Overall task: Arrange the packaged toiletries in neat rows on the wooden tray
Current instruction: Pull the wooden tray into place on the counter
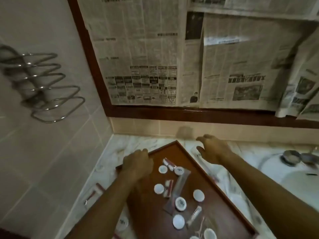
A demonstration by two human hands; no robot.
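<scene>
Head cam, looking down at a marble counter [120, 145]. The wooden tray [222, 194] sits angled, its far corner pointing toward 12 o'clock. Left hand [138, 163] sits on the tray's rim at about 10 o'clock, fingers curled over the edge and gripping it. Right hand [213, 149] hangs just off the tray at 1 o'clock, fingers loosely spread and bent, holding nothing as far as I can see. Inside the tray it's a scatter: round white packets [180, 203] plus long clear sachets [181, 182], all over the place. One more red-and-white packet [94, 193] lies on the counter at 8 o'clock. Sink [296, 181] over at 3 o'clock, newspaper-covered mirror [172, 57] up top.
</scene>
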